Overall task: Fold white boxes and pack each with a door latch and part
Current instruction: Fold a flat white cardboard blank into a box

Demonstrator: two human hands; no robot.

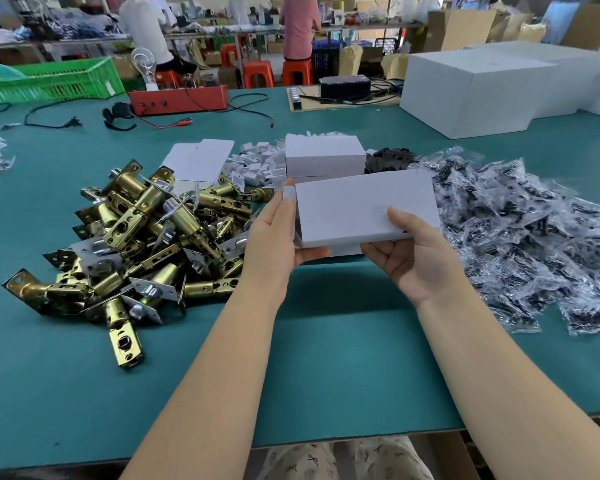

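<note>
Above the smooth teal worktop (343,358), the left hand (274,237) and right hand (416,258) each have fingers clamped on opposite ends of a matte white rectangular cardboard box (364,209). A heap of brass-coloured cylindrical metal door latches (146,237) lies left, crinkly clear plastic packets of dark parts (520,237) right. Beyond sits another folded white box (324,157).

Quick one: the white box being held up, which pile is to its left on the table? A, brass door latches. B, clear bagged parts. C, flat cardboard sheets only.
A: the brass door latches lie heaped left of the held white box; the bagged parts are on its right.
</note>
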